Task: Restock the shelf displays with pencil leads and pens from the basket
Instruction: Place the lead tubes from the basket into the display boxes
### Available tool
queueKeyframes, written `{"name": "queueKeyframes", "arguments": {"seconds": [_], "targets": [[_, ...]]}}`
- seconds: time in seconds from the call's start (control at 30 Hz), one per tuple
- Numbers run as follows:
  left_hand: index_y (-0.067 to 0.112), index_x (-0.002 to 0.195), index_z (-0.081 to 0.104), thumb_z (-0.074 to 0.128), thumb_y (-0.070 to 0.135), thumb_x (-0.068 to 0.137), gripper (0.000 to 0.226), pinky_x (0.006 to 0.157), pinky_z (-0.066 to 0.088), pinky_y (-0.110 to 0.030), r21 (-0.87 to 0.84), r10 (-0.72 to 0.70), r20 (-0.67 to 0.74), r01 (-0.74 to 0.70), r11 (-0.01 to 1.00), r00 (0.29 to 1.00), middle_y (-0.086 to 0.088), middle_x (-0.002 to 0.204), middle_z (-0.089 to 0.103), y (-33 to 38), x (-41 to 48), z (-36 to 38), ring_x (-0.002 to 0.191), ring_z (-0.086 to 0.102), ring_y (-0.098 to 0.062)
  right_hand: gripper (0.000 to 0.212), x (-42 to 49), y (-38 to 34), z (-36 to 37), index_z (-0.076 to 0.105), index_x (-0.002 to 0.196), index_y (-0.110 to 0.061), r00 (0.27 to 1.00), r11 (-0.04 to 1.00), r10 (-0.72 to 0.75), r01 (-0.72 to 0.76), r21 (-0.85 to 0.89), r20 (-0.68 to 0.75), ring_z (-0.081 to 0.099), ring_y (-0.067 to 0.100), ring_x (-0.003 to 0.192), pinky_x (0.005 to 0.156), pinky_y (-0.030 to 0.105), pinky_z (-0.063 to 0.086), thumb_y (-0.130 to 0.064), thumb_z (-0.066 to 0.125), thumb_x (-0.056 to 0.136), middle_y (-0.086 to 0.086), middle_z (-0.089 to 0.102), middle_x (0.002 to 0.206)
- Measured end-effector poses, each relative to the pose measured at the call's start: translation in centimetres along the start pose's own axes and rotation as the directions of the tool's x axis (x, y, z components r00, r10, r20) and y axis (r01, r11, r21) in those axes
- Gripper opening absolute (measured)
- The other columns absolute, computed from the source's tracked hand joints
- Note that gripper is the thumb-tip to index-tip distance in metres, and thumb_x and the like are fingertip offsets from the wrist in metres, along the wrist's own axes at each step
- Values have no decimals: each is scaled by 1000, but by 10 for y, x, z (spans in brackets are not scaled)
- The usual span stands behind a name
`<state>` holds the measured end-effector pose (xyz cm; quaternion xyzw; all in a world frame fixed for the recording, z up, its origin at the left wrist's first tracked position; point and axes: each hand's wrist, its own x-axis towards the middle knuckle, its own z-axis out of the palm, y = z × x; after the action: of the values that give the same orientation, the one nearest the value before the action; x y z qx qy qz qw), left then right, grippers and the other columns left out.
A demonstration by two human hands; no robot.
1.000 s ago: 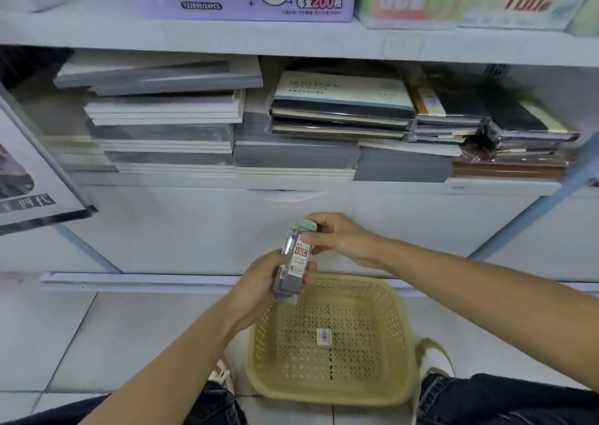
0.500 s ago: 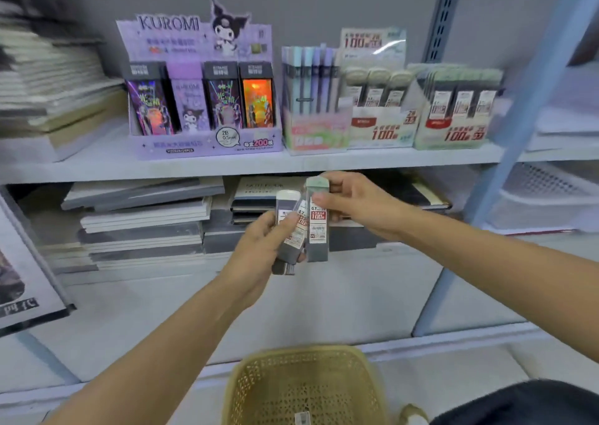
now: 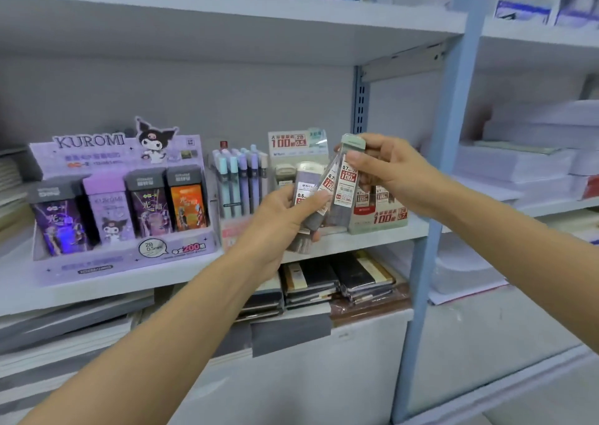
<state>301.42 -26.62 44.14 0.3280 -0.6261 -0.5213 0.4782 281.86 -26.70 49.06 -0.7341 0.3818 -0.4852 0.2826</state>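
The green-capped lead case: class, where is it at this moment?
In the head view, the green-capped lead case sits right of centre, pinched near its top by the right hand, in front of the 100-lead display boxes on the shelf.

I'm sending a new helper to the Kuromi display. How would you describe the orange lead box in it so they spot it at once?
On the middle shelf, find the purple Kuromi display at the left. Four upright boxes stand in a row in it; the orange lead box is the rightmost, nearest the pens. It alone has an orange front; the others are purple.
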Motion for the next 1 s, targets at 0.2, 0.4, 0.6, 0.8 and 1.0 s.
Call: {"name": "queueKeyframes", "arguments": {"seconds": [0.2,0.4,0.6,0.8,1.0], "targets": [[18,106,67,57,28,96,17,46,49,-19,-86,-2,-62,-3,996,998,-1,88,77,19,46,4,58,67,-6,18,33,1,-54,57,114,-7,976,995,-66,80,59,-210,55,7,62,57,17,47,-16,50,100,0,64,78],[11,108,64,51,16,100,16,55,54,-22,-156,36,-49,-44,987,998,-5,84,75,26,75,3,66,68,-12,8,61,6,-96,56,103,-15,914,980,-199,176,-99,-353,51,10,64,59,21,44,-13,48,101,0,59,79],[20,104,63,59,16,95,11,57,54,-23,-57,58,-103,-65,996,993,1,88,76,27,101,5,73,71,-12,20,78,23,-109,57,116,-5,951,952,-177,99,-291,-253,53,11,68,63,25,46,-15,50,100,-2,61,85],[22,101,66,70,22,88,14,50,52,-19,124,123,-99,-110,986,987,-6,93,74,37,116,20,53,62,-4,20,93,23,-105,57,117,-11,977,949,-173,132,-285,-125,56,14,81,68,27,48,-20,50,100,0,62,91],[21,107,64,64,23,92,15,66,58,-29,151,110,-86,-96,984,990,-5,96,72,40,125,32,72,65,-14,11,95,25,-112,59,105,-19,989,911,-146,142,-387,19,52,12,76,70,32,46,-23,49,100,0,58,86]]}}
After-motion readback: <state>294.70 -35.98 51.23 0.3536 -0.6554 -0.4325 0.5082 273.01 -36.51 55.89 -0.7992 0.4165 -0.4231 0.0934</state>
